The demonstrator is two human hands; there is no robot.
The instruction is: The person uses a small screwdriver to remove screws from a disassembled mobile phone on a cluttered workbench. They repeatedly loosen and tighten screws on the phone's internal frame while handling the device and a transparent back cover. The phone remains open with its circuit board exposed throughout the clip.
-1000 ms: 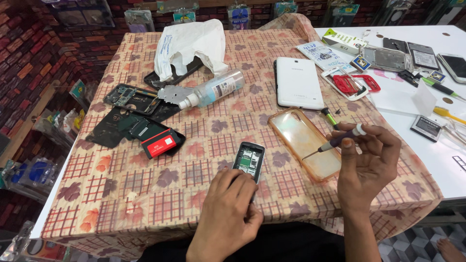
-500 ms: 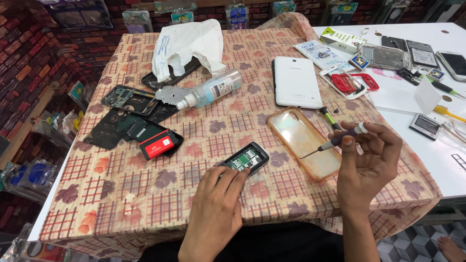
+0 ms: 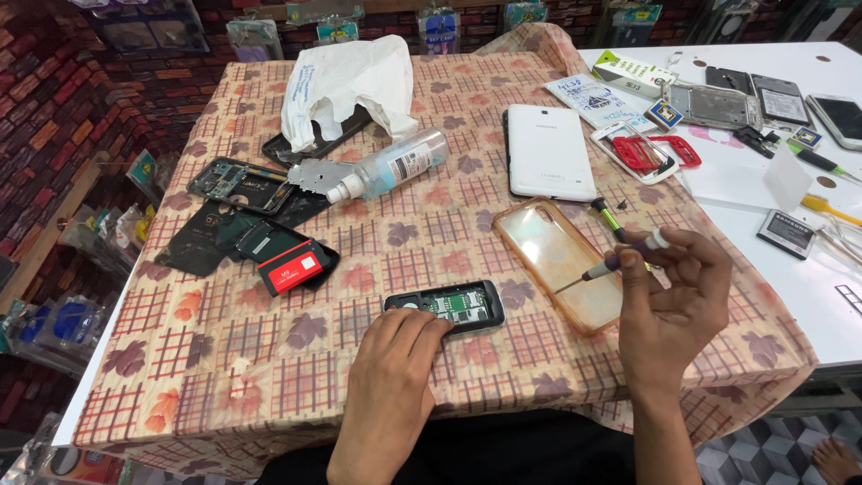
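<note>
My left hand rests on the near end of a small black phone that lies crosswise on the patterned tablecloth, its back off and the circuit board showing. My right hand holds a small screwdriver by its upper shaft, tip pointing left and down over a clear orange-tinted phone case. The screwdriver tip is apart from the small phone.
A white tablet lies face down behind the case. A spray bottle, a white plastic bag, dismantled black phone parts and a red-labelled battery sit at the left. Phones, frames and tools cover the white table at right.
My left hand has turned the small phone from upright to lying sideways and set it flat on the cloth. My right hand with the screwdriver has stayed in place.
</note>
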